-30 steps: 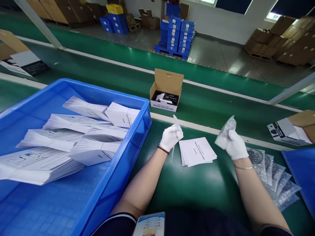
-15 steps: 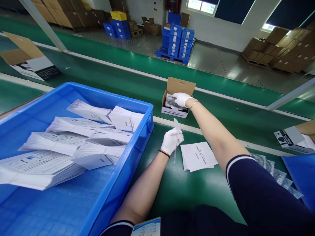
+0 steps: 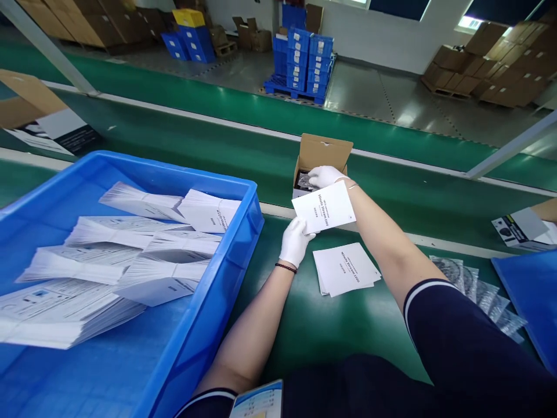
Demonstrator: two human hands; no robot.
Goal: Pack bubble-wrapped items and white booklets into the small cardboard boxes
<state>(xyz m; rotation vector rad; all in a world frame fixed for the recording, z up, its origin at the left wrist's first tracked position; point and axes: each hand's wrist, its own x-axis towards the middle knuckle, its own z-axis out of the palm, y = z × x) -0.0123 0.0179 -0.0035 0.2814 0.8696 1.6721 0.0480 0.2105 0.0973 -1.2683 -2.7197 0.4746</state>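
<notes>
**While our left hand (image 3: 296, 241) pinches a booklet (image 3: 325, 208), our right hand (image 3: 326, 176) is inside the open box (image 3: 327, 151)**

Gripped at its near left corner, the booklet extends right and far from our left hand, in front of the box. Our right hand is against a clear bag (image 3: 304, 180) in there; we cannot tell whether it grasps it. At left, a blue bin (image 3: 241, 255) holds paper bundles (image 3: 163, 273).

Free benchtop (image 3: 322, 331) before booklet stack (image 3: 346, 270), blue tub (image 3: 224, 276) walling left, raised booklet (image 3: 326, 208) screening box (image 3: 325, 152)
</notes>
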